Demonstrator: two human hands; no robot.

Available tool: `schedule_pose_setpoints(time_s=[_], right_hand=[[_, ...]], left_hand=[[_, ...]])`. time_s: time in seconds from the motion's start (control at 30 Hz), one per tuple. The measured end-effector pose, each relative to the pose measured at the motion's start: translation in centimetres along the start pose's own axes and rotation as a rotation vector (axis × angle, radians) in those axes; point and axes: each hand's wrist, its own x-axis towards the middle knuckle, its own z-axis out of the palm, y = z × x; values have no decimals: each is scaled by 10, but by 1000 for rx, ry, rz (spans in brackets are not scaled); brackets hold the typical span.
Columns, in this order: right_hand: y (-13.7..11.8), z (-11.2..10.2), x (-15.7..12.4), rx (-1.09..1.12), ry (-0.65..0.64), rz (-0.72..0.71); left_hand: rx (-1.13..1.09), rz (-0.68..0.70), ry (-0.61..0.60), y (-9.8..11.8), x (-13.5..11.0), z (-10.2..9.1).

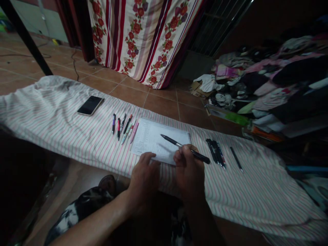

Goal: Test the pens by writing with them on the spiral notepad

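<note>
My right hand (pixel 188 171) is closed around a black pen (pixel 171 140), whose tip points up and left over a white spiral notebook (pixel 153 138). My left hand (pixel 145 172) rests with its fingers flat on the notebook's near edge, holding nothing. The notebook lies on a pink-and-white striped cloth (pixel 64 126). To its left sits a row of several coloured pens (pixel 124 127). On its right lies a bunch of dark pens (pixel 216 152), with a single dark pen (pixel 236 159) further right.
A phone (pixel 90 105) lies face up on the cloth at the left. A floral striped curtain (pixel 143 37) hangs behind on the tiled floor. A heap of clothes and clutter (pixel 269 82) fills the right side. A dark pole (pixel 25 37) slants at the upper left.
</note>
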Motion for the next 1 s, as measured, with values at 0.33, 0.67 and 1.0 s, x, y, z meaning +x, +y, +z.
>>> schedule_pose_setpoints(time_s=[0.33,0.67,1.0], right_hand=[[16,44,67,-29,-79,-79],[80,80,142,-242,-190,-177],[107,93,157,-383,-355,-46]], left_hand=[[371,126,-58,-39,25,-3],[445,-10,-151,-48,47,9],[551,3,-153,-53,41,17]])
